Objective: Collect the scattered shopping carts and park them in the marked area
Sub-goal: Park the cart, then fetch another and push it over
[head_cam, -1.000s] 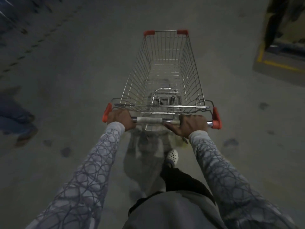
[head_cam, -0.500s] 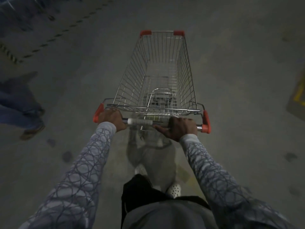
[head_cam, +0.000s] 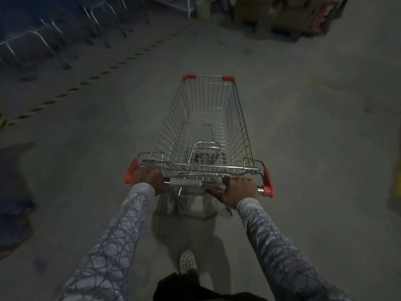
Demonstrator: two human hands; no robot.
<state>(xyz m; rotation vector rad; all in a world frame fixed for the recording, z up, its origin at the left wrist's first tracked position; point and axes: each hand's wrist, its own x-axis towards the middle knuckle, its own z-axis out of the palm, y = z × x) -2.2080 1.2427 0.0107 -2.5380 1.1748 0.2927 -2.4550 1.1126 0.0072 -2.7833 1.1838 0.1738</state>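
Both the left hand (head_cam: 149, 180) and the right hand (head_cam: 239, 190) grip the handle (head_cam: 186, 182) of an empty shopping cart (head_cam: 238, 127), fingers curled round the bar, on a dim concrete floor (head_cam: 314, 148). The cart's long axis points straight away from them. A dashed floor line (head_cam: 104, 71), possibly the parking boundary, runs far left, on the left hand's side.

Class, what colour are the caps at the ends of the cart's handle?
The caps are red, seen in the head view.

- I see one cart (head_cam: 201, 135): silver wire basket, red corner caps, upright, stretching straight ahead of both hands.
- Its handle (head_cam: 186, 182), red-capped at each end, lies crosswise, gripped by my left hand (head_cam: 149, 178) and right hand (head_cam: 240, 190).
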